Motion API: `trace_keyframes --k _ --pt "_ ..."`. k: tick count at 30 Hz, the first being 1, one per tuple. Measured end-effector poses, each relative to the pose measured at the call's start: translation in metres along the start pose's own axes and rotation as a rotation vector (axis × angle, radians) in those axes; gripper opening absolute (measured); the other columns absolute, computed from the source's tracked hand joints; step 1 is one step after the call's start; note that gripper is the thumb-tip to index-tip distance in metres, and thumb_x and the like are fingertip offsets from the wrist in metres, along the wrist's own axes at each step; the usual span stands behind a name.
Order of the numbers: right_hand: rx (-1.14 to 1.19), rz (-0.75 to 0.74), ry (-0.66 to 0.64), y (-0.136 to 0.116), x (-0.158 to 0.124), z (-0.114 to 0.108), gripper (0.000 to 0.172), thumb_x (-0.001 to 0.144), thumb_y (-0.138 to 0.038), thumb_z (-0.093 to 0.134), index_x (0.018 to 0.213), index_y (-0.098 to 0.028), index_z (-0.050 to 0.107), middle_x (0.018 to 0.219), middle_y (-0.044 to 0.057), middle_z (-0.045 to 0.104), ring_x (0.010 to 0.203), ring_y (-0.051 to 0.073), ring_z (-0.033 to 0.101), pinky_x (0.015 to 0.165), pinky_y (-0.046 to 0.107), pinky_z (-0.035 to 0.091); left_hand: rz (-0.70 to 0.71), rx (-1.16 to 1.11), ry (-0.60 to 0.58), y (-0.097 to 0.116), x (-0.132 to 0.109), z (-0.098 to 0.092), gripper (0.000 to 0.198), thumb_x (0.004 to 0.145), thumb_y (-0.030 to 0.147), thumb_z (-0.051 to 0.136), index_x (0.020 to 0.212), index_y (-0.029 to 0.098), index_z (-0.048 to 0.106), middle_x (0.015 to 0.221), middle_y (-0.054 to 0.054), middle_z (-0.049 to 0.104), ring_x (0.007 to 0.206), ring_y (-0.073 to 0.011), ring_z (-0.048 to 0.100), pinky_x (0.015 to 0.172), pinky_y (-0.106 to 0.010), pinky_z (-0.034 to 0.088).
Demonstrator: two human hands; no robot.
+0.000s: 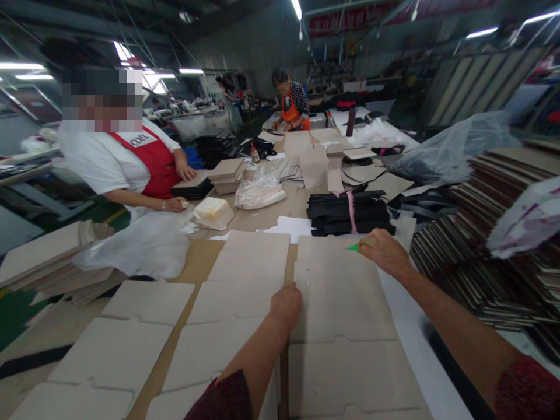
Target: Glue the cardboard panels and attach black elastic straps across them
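Observation:
My right hand (385, 252) is closed around a small tool with a bright green tip (353, 248); the rest of it is hidden in my fingers. Its tip is at the far right part of a grey-beige cardboard panel (336, 291). At that panel's left edge rests my left hand (286, 306), its fingers curled, and what they may grip is hidden. More panels overlap toward me in columns: a middle column (231, 297) lies left of my left hand, and a further column (114, 344) lies beyond a brown strip.
Black strips tied with a pink band (350, 213) lie beyond the panels. Tall board stacks (490, 245) stand at the right. At the left, a co-worker in a red apron (155, 163) handles boards beside a yellowish block (213, 211). Another person in orange (291, 108) works farther back.

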State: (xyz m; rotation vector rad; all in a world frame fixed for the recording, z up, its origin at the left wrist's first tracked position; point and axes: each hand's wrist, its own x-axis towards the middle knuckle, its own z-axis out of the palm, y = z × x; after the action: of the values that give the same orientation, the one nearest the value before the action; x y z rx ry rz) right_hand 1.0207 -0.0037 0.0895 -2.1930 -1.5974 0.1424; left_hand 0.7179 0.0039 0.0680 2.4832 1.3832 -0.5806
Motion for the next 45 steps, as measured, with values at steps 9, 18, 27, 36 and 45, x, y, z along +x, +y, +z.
trace_keyframes --k 9,18,27,36,45 --pt "0.088 -0.119 -0.091 -0.065 -0.001 0.040 0.017 0.088 -0.040 0.061 0.093 -0.025 0.056 0.097 0.000 0.056 0.082 0.016 0.054 0.061 0.027 0.031 0.008 0.005 0.019 0.000 0.002 0.005 0.034 0.089 0.002 0.046 0.115 0.009 0.067 0.123 -0.021 0.063 0.117 -0.0248 0.064 0.097 -0.034 0.053" --pt "-0.045 -0.213 -0.154 -0.088 0.007 0.049 0.014 0.090 -0.037 0.060 0.096 -0.025 0.055 0.104 0.002 0.057 0.081 0.017 0.054 0.056 0.029 0.027 -0.012 -0.013 -0.008 0.001 0.000 0.001 0.036 0.090 0.003 0.044 0.118 0.008 0.067 0.124 -0.021 0.064 0.114 -0.0266 0.067 0.095 -0.036 0.056" --pt "-0.194 -0.379 -0.199 -0.110 0.016 0.044 0.015 0.096 -0.032 0.051 0.106 -0.022 0.058 0.112 0.007 0.057 0.091 0.019 0.055 0.060 0.030 0.031 -0.013 0.000 -0.019 0.004 -0.005 -0.004 0.039 0.090 0.002 0.043 0.121 0.007 0.064 0.128 -0.023 0.062 0.111 -0.0277 0.068 0.092 -0.037 0.058" --pt "-0.167 -0.313 -0.239 -0.102 0.022 0.035 0.018 0.094 -0.034 0.054 0.106 -0.022 0.059 0.110 0.006 0.057 0.088 0.019 0.056 0.062 0.030 0.032 -0.021 0.000 -0.011 0.003 -0.005 -0.002 0.038 0.090 0.003 0.044 0.122 0.007 0.064 0.123 -0.023 0.065 0.112 -0.0278 0.068 0.093 -0.037 0.058" --pt "0.192 -0.056 -0.164 -0.085 0.015 0.053 0.017 0.079 -0.035 0.068 0.090 -0.024 0.060 0.100 0.001 0.058 0.081 0.016 0.052 0.064 0.028 0.032 -0.014 0.003 -0.004 0.002 -0.002 0.003 0.038 0.088 0.001 0.046 0.121 0.007 0.064 0.125 -0.023 0.064 0.111 -0.0282 0.069 0.092 -0.038 0.059"
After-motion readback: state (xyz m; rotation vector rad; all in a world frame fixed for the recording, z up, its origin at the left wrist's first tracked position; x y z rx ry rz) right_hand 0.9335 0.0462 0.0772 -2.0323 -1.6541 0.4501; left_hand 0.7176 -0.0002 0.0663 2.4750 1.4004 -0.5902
